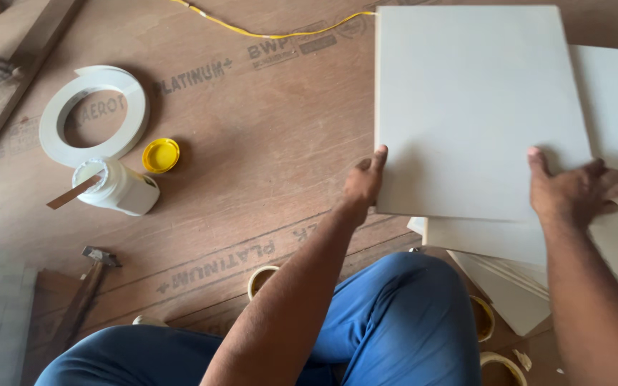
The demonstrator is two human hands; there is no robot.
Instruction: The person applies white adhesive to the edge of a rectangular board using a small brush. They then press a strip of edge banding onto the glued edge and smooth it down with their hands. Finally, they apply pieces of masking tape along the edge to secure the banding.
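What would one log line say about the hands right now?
left hand: grips left edge of top white panel | right hand: flat on its lower right corner | panel: on stack of white panels | nearby: open glue jar, yellow lid

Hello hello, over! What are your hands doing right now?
Left hand grips the white panel's left edge. Right hand lies flat on its lower right corner. Panel sits atop a stack of white panels. Nothing on top of it.
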